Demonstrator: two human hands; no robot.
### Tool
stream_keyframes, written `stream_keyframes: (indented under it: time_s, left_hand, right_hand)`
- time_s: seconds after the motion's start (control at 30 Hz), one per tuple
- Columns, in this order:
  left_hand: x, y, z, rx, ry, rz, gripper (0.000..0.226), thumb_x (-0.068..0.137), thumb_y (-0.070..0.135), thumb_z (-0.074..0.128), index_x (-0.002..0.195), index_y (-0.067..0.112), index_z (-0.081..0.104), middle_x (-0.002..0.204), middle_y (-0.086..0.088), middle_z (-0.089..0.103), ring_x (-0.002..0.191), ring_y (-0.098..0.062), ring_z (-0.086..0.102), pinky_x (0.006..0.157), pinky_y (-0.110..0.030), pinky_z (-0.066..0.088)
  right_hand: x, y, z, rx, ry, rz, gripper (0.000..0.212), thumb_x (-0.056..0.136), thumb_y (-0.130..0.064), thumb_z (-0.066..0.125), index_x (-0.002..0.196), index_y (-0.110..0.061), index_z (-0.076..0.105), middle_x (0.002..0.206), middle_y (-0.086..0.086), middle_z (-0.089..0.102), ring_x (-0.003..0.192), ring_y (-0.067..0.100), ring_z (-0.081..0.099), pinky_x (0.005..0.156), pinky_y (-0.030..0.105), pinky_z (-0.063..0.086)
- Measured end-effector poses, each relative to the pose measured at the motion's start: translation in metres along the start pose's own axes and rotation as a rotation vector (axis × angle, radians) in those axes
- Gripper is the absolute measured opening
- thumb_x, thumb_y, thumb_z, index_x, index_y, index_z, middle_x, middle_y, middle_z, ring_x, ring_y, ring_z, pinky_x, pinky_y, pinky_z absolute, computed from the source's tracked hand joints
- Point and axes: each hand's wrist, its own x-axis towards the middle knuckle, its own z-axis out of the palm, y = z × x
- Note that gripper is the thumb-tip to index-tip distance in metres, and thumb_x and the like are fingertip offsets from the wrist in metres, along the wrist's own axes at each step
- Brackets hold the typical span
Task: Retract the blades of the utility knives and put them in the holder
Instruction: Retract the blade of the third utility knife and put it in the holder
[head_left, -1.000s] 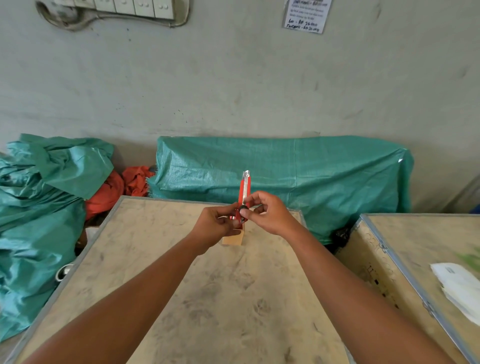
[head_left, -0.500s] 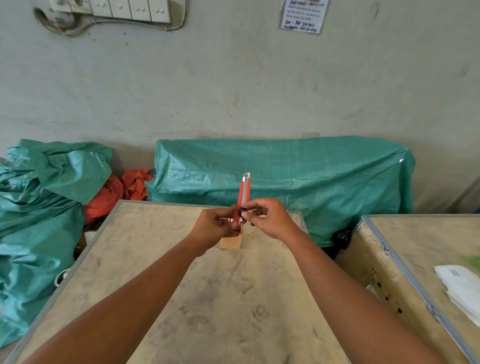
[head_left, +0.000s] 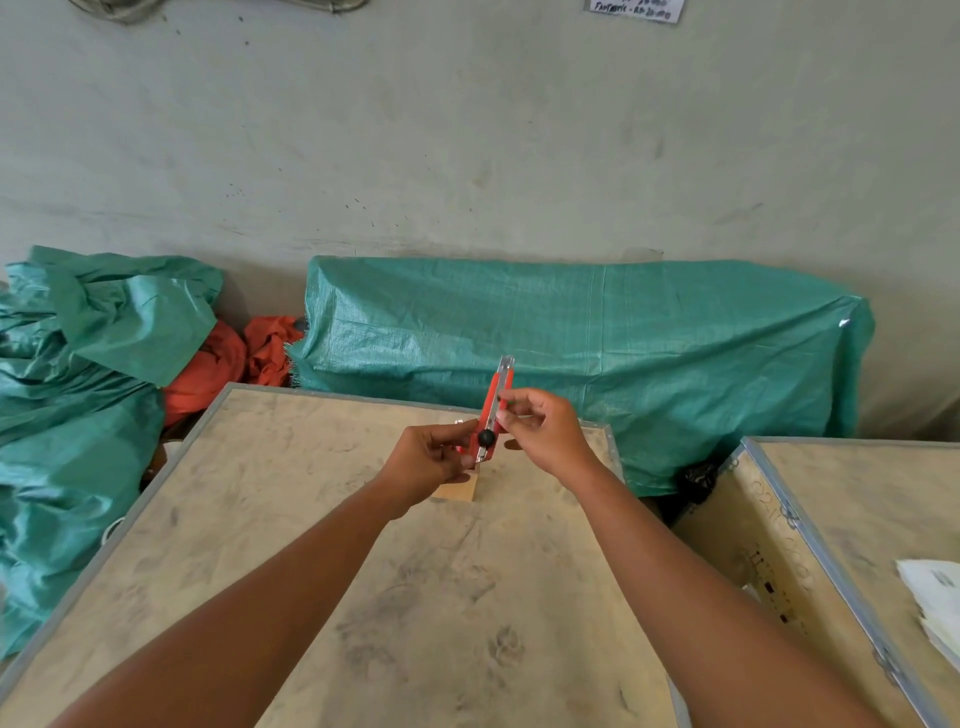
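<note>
A red utility knife (head_left: 495, 400) with a black lock knob stands almost upright in the air above the far part of the wooden crate top (head_left: 395, 597). My left hand (head_left: 431, 462) pinches its lower end. My right hand (head_left: 545, 434) pinches the side of the body a little higher. A short metal tip shows at the top end of the knife. Below and behind my hands a small wooden block, the holder (head_left: 460, 491), stands on the crate, mostly hidden by my left hand.
A green tarp bundle (head_left: 597, 338) lies behind the crate along the grey wall. More green tarp (head_left: 78, 389) and orange cloth (head_left: 223, 364) lie at the left. A second crate (head_left: 857, 519) with white papers (head_left: 935, 603) stands at the right, across a gap.
My right fingers have slid up along the knife body, off the black knob, which now shows. Both hands stay over the holder. The camera has tipped slightly down.
</note>
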Motion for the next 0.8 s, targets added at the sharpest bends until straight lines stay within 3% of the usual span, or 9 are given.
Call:
stream_keyframes:
  time_s: [0.07, 0.27, 0.43, 0.57, 0.67, 0.8]
  left_hand:
    - [0.011, -0.007, -0.001, 0.016, 0.021, -0.009, 0.048, 0.082, -0.010, 0.070, 0.118, 0.021, 0.071, 0.097, -0.002, 0.076, 0.072, -0.009, 0.070, 0.079, -0.038, 0.062]
    - [0.039, -0.033, -0.004, 0.068, 0.075, -0.058, 0.049, 0.079, -0.014, 0.070, 0.112, 0.021, 0.074, 0.093, -0.004, 0.078, 0.070, -0.008, 0.069, 0.070, -0.027, 0.059]
    - [0.065, -0.050, -0.002, 0.088, 0.161, -0.075, 0.051, 0.077, -0.015, 0.071, 0.100, 0.031, 0.077, 0.088, 0.008, 0.078, 0.076, -0.013, 0.071, 0.076, -0.028, 0.060]
    - [0.087, -0.071, -0.004, 0.249, 0.254, -0.138, 0.057, 0.074, 0.003, 0.082, 0.124, 0.026, 0.067, 0.115, 0.006, 0.070, 0.108, -0.015, 0.064, 0.095, -0.041, 0.054]
    - [0.100, -0.093, -0.008, 0.415, 0.265, -0.258, 0.083, 0.071, 0.017, 0.087, 0.143, 0.025, 0.046, 0.144, -0.005, 0.053, 0.133, -0.024, 0.049, 0.104, -0.045, 0.047]
    - [0.116, -0.119, -0.005, 0.482, 0.219, -0.333, 0.095, 0.074, 0.020, 0.085, 0.152, 0.021, 0.030, 0.150, -0.009, 0.047, 0.133, -0.028, 0.048, 0.082, -0.027, 0.046]
  right_hand:
    - [0.011, 0.007, -0.002, 0.022, -0.028, 0.034, 0.027, 0.090, -0.009, 0.074, 0.112, -0.026, 0.072, 0.104, 0.005, 0.075, 0.084, 0.017, 0.078, 0.064, 0.036, 0.066]
    - [0.038, 0.034, 0.001, 0.025, -0.089, 0.068, 0.038, 0.088, -0.001, 0.074, 0.097, -0.038, 0.072, 0.101, 0.007, 0.075, 0.081, 0.021, 0.079, 0.065, 0.042, 0.066]
    - [0.060, 0.065, 0.010, -0.021, -0.020, 0.074, 0.030, 0.087, 0.000, 0.074, 0.100, -0.027, 0.077, 0.100, 0.008, 0.074, 0.087, 0.025, 0.077, 0.069, 0.043, 0.066]
    - [0.073, 0.093, 0.024, -0.089, 0.067, 0.078, 0.030, 0.086, 0.000, 0.073, 0.096, -0.028, 0.078, 0.094, -0.009, 0.073, 0.088, 0.019, 0.075, 0.074, 0.042, 0.066]
    - [0.079, 0.114, 0.037, -0.174, 0.101, 0.062, 0.028, 0.085, 0.000, 0.073, 0.101, -0.022, 0.079, 0.100, 0.000, 0.077, 0.081, 0.017, 0.075, 0.077, 0.041, 0.065]
    - [0.084, 0.133, 0.052, -0.276, 0.118, -0.018, 0.027, 0.085, 0.000, 0.072, 0.102, -0.020, 0.080, 0.099, 0.002, 0.078, 0.078, 0.015, 0.073, 0.078, 0.036, 0.062]
